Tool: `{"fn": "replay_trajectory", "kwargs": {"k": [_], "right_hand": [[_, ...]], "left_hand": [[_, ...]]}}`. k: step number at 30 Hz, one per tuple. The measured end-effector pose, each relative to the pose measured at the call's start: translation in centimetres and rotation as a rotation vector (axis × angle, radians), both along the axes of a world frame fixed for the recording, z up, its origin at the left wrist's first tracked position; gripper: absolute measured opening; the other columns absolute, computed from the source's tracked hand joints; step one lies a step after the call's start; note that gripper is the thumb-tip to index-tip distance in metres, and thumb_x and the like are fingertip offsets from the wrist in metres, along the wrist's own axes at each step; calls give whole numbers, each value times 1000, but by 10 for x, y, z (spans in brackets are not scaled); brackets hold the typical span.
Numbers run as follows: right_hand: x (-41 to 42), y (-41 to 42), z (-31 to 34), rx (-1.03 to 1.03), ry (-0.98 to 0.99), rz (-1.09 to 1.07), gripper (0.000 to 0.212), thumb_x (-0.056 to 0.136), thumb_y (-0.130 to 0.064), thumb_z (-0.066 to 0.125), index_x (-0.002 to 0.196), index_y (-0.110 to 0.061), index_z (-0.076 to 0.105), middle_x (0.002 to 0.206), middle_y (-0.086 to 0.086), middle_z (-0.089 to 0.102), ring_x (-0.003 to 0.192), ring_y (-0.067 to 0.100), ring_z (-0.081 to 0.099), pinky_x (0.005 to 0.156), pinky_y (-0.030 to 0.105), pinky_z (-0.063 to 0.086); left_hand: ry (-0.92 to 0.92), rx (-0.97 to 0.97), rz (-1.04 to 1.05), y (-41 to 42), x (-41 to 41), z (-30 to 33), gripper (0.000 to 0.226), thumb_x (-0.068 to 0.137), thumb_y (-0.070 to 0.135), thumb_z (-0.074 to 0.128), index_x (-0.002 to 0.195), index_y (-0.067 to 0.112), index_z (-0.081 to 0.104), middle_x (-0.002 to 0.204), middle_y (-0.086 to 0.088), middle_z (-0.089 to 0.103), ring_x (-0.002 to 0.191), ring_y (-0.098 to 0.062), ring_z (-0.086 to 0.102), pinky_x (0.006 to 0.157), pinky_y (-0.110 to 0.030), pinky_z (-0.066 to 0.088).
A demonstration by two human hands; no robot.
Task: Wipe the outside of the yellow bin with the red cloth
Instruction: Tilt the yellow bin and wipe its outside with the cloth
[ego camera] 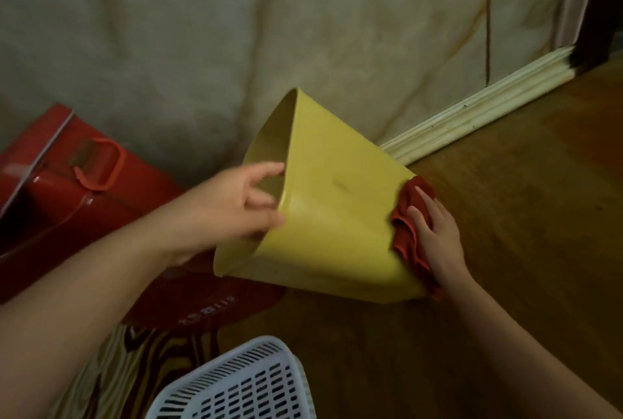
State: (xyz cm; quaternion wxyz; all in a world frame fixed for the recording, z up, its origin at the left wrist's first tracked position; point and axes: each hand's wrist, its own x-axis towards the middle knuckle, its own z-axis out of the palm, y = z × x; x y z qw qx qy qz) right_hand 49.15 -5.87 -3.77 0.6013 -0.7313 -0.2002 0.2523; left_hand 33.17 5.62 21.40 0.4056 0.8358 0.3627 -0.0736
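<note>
Steadying the yellow bin [337, 216] by its rim, we are hooking the left hand [236, 209] over the open mouth, fingers curled inside the lip and thumb on the outer wall, so that grip is closed on the bin. At the other end our right hand [435, 236] is pressing the red cloth [409, 216] flat against the bin's base, fingers spread over the bunched fabric; that grip is holding the cloth against the plastic rather than pinching it shut.

The bin is lying tipped on its side, mouth toward the left, base toward the wooden floor [505, 216], and we cannot tell whether the lower edge is resting on the floor or is being held just off it. It looks to us like thin moulded plastic: light enough for one hand, fairly stiff at the rolled rim, likely to flex along the smooth walls, which may be slippery under a cloth. The rim seems the safest hold. The cloth is soft and folding readily, so it should follow the curved corners.

Around us are standing a red case [67, 189] with a handle on the left, a white slotted basket [242, 385] in the foreground, and a pale skirting board [488, 108] along the wall behind.
</note>
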Motion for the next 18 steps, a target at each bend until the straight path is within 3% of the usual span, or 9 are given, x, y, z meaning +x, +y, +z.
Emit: {"fn": "replay_trajectory", "kwargs": {"k": [3,5,9,12,15,18], "right_hand": [[-11,1,13,-2,20,-44,44,95,-41,35,139,-33,35,153,7,28,141,24,19,115,47,13],[-24,7,38,69,-29,-17,43,96,-41,30,139,-37,34,154,4,25,142,22,16,115,47,11],[-37,40,112,229,-93,124,49,88,-49,20,136,-46,32,156,-5,20,143,18,7,115,51,5],[-38,66,150,227,-165,226,48,86,-56,26,133,-54,30,157,-7,14,144,20,-1,109,60,0],[-43,64,136,216,-331,254,47,86,-61,32,132,-60,23,156,-11,14,144,13,-4,108,60,2],[-49,37,85,180,-480,244,47,83,-66,26,130,-66,17,152,-19,18,142,7,-1,110,53,8]], "left_hand": [[27,131,-57,-13,-9,-3,65,81,10,60,112,59,31,68,0,71,65,-19,58,66,-28,43],[-12,102,-22,-13,-9,-4,61,82,10,58,109,59,34,73,-15,61,72,-24,48,72,-37,35],[5,110,12,-9,-13,-6,67,82,8,58,133,40,29,75,-16,55,74,-26,43,70,-41,31],[11,72,-31,-7,-15,-6,62,82,10,59,137,27,35,70,-20,55,68,-26,42,64,-41,31],[-9,60,-4,-2,-17,-4,65,83,6,57,139,24,30,74,-25,67,69,-24,52,66,-37,40],[20,115,18,4,-28,-4,68,83,4,57,140,20,23,73,-29,65,71,-24,52,69,-36,38]]}}
